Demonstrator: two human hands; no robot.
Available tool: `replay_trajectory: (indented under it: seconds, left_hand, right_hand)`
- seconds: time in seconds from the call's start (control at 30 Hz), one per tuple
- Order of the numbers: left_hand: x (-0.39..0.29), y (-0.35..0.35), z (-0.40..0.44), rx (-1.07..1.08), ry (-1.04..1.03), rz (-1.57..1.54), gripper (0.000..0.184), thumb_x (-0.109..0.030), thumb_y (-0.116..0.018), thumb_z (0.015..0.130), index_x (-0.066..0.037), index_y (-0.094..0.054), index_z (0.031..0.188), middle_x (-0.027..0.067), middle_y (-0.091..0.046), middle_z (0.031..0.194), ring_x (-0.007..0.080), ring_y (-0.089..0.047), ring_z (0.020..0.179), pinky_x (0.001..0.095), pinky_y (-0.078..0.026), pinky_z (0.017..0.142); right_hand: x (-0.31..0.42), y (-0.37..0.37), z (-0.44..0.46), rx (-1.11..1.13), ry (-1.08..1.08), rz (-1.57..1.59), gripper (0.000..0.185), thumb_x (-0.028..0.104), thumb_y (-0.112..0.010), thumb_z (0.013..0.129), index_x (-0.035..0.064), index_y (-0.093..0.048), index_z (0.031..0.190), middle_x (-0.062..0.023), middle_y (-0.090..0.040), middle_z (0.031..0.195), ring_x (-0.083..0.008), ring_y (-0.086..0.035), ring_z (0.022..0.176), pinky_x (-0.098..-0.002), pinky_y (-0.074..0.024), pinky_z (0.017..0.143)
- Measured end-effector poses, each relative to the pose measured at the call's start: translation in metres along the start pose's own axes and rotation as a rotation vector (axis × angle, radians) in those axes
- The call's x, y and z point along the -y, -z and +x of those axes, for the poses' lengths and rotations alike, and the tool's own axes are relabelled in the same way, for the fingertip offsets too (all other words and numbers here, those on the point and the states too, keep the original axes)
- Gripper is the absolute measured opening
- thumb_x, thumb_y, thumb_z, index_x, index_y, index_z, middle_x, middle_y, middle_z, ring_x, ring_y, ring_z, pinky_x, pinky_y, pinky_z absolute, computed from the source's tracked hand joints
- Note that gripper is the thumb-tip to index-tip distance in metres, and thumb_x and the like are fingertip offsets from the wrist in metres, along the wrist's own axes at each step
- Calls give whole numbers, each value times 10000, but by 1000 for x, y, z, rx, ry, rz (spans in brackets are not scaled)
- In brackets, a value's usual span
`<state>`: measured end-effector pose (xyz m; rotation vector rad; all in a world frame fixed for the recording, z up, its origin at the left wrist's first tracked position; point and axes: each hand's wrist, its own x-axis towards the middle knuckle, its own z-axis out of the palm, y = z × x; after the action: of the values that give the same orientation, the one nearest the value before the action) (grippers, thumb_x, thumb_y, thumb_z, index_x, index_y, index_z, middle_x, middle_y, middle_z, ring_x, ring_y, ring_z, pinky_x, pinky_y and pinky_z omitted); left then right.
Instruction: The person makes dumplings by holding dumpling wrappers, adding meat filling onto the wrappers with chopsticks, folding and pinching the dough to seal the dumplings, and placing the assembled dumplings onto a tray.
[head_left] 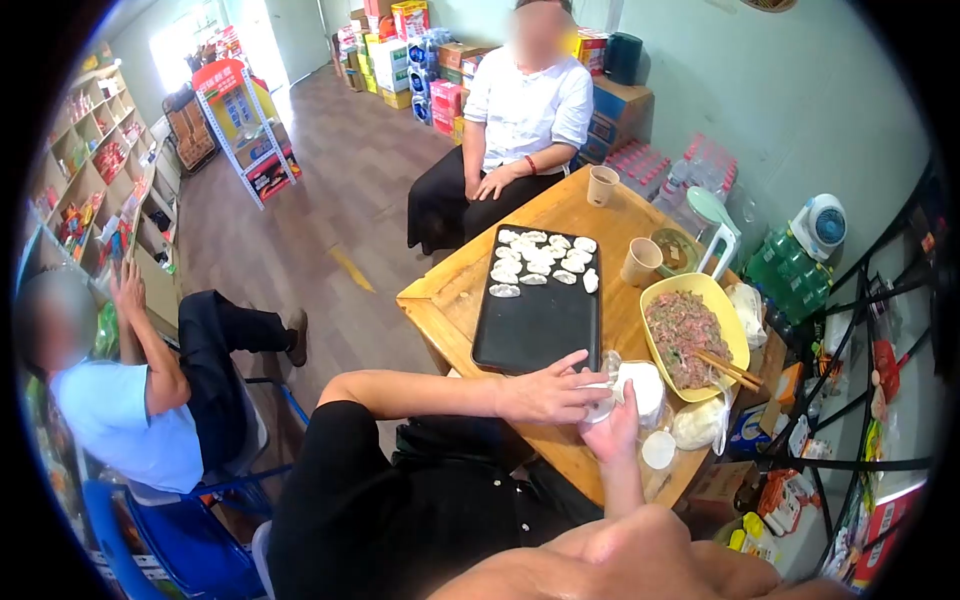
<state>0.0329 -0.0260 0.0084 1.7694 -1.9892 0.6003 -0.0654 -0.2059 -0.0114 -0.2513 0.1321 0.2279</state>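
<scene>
A thin pale dumpling wrapper [599, 408] rests in my right hand [613, 432], which is turned palm up with the thumb raised. My left hand [556, 391] reaches over it from the left, fingers stretched and apart, the tips at the wrapper; its far edge is partly hidden. Just beyond is a stack of white wrappers [642, 388] in clear plastic. One loose round wrapper [658, 450] lies on the wooden table [640, 487]. Ahead, a black tray [533, 328] carries several folded dumplings [535, 253] at its far end. A yellow bowl [738, 325] holds minced filling [684, 325] and chopsticks [728, 370].
Two paper cups [602, 186] and a green-rimmed dish [678, 250] stand on the table's far right. A bag of dough-like pieces [697, 426] sits near the right edge. A person in white [530, 105] sits opposite, another in light blue [130, 420] at left.
</scene>
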Motion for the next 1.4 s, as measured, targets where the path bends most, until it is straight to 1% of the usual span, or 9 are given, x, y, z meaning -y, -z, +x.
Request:
replay_trajectory:
  seconds: [0.43,0.6,0.63,0.67,0.73,0.8,0.97,1.3,1.4]
  left_hand:
    - [-1,5,-12,-91,26,-24,84,-172,-618,810,-115,-633,869,123,-558,1329,308,-440,1352,625,-207,1148]
    - [1,-9,-16,-138,12,25,79,-179,-621,812,-144,-627,883,113,-549,1353,313,-439,1362,639,-195,1142]
    - [2,-16,-22,-110,18,-6,156,-190,-632,800,-166,-669,949,107,-547,1376,321,-476,1330,638,-182,1144]
    - [1,-14,-19,-127,19,-3,119,-191,-645,776,-179,-676,890,80,-581,1333,321,-491,1312,639,-183,1139]
    - [-7,-17,-15,-187,140,-60,159,-182,-713,720,-183,-691,878,48,-614,1257,312,-525,1261,620,-217,1116]
    - [-16,-8,-2,-248,360,-188,226,-161,-799,690,-145,-691,887,61,-617,1239,315,-519,1241,594,-236,1107]
    - [-13,-15,2,-222,682,-360,145,-161,-763,759,-128,-673,869,59,-613,1227,289,-506,1215,531,-288,1073]
    - [-17,-16,0,-246,768,-403,153,-166,-759,763,-98,-670,868,68,-619,1208,290,-515,1187,492,-314,1048]
    - [-27,-16,-11,-262,754,-447,187,-168,-753,773,-98,-672,925,98,-588,1268,315,-502,1213,496,-319,1052]
  right_hand:
    - [-9,9,1,-55,-133,45,478,483,-399,1003,143,-483,1327,-99,-557,1288,-267,-557,1166,-464,-468,984]
    - [-13,-5,6,-142,-18,-171,569,536,-396,994,84,-499,1325,-107,-557,1314,-256,-540,1203,-440,-457,992]
    - [-11,1,8,-79,-50,-121,574,537,-381,999,81,-507,1324,-108,-561,1311,-256,-547,1187,-441,-459,985]
    - [-8,12,6,-30,-70,-66,580,539,-365,1005,78,-514,1323,-109,-564,1308,-256,-554,1171,-441,-461,978]
    - [-7,38,10,138,-111,167,583,533,-348,1012,75,-510,1333,-112,-564,1310,-259,-566,1149,-445,-451,986]
    - [-7,17,5,24,-88,42,600,532,-329,1018,71,-484,1368,-122,-566,1303,-259,-560,1167,-450,-443,996]
    - [-9,-2,3,-22,-72,-18,674,534,-262,1032,40,-286,1491,-170,-473,1381,-298,-490,1253,-450,-357,1091]
    - [-15,-3,-2,-17,21,-257,684,537,-284,1027,27,-304,1483,-178,-443,1405,-303,-469,1285,-475,-365,1094]
    - [-19,6,1,-43,-91,20,698,553,-334,1014,22,-335,1466,-179,-496,1344,-299,-517,1228,-487,-395,1072]
